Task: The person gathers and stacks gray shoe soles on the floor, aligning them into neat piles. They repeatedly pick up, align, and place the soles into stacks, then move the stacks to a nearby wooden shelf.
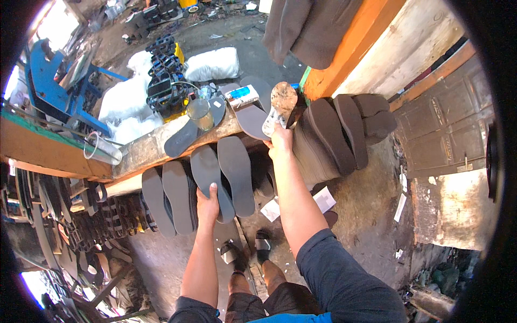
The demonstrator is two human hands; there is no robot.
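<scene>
In front of me stands a row of grey shoe soles, the outer ones at the left (156,202) and one next to my hand at the right (235,175). My left hand (207,205) grips a grey sole (206,172) near its lower end, thumb on its face and the other fingers hidden behind. My right hand (281,142) is closed round the lower end of a stained, sole-shaped piece (283,99), mottled brown above and whitish below, held upright beside the ledge. Thick stacks of dark brown soles (329,137) stand just right of that hand.
On the wooden ledge (137,159) lie loose soles, a clear cup (200,114) and a small box with a blue item (242,97). Beyond are white bags (212,64), stacked black sandal parts (161,81) and a blue metal frame (51,97). An orange post (350,46) rises at the right.
</scene>
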